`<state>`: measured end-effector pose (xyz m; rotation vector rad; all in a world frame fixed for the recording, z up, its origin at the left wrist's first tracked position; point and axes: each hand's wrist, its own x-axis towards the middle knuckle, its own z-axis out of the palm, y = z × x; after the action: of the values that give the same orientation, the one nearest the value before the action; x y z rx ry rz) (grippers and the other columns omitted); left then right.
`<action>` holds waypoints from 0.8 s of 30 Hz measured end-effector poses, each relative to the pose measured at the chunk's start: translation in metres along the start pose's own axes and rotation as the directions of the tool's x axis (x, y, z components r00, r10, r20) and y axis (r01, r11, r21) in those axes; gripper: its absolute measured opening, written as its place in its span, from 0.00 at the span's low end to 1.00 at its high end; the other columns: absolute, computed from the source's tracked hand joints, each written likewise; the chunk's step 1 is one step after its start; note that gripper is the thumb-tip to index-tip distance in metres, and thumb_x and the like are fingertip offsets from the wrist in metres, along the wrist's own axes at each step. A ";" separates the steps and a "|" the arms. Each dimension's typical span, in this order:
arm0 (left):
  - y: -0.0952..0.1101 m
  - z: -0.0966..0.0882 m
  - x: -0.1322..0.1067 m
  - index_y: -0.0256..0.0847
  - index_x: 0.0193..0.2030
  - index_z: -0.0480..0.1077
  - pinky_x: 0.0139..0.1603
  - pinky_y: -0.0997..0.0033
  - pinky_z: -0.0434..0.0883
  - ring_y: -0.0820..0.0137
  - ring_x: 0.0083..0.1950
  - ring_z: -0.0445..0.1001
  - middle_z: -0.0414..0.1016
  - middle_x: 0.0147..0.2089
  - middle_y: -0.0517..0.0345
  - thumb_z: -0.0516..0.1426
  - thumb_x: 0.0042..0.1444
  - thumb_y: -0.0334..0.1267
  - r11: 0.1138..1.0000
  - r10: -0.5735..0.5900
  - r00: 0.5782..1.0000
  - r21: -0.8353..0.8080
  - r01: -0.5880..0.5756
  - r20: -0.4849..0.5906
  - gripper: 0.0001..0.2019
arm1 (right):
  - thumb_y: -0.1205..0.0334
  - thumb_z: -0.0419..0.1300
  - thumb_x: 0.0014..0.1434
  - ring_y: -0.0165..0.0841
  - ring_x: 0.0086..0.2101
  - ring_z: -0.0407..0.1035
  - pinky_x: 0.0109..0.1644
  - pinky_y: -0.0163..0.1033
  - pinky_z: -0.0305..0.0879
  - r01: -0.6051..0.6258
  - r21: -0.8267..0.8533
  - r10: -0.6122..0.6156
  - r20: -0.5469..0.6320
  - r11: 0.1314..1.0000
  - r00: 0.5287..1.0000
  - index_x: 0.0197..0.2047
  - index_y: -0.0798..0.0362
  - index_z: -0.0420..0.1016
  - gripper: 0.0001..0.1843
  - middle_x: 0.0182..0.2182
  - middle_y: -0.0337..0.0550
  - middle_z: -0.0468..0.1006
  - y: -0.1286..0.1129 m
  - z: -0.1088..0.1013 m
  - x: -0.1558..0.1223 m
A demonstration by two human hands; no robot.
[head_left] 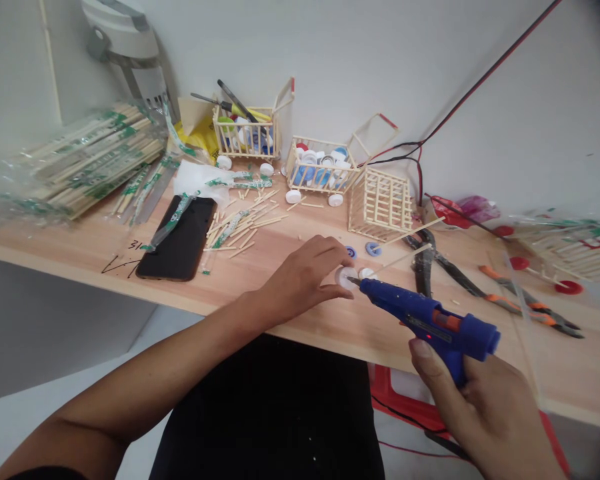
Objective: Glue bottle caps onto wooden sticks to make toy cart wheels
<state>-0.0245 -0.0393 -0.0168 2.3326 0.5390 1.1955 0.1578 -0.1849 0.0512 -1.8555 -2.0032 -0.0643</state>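
Observation:
My left hand (pixel 307 273) pinches a white bottle cap (pixel 346 277) on the wooden table (pixel 290 327). My right hand (pixel 485 400) grips a blue glue gun (pixel 425 319) by its handle. The gun's nozzle tip touches the cap. A thin wooden stick (pixel 405 257) runs up and to the right from a second white cap (pixel 366 273) beside the first. Two blue caps (pixel 363 251) lie just behind them.
Two stick-built carts (pixel 280 143) filled with caps and a bare stick cage (pixel 380 203) stand at the wall. A black phone (pixel 180 237), loose sticks (pixel 245 223) and packed chopsticks (pixel 90 163) lie left. Pliers (pixel 423 263), cutters (pixel 530 303) and red caps (pixel 567 287) lie right.

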 end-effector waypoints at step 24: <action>-0.003 0.001 -0.002 0.37 0.43 0.69 0.52 0.62 0.69 0.64 0.49 0.70 0.74 0.45 0.49 0.63 0.53 0.46 1.000 -0.007 1.000 0.002 0.007 0.019 0.17 | 0.46 0.50 0.63 0.28 0.09 0.57 0.12 0.35 0.49 -0.035 0.014 0.035 -0.005 0.999 0.999 0.17 0.48 0.61 0.25 0.08 0.34 0.60 -0.004 -0.004 0.003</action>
<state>-0.0249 -0.0380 -0.0199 2.3392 0.5420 1.1691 0.1545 -0.1835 0.0566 -1.8789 -1.9626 -0.0454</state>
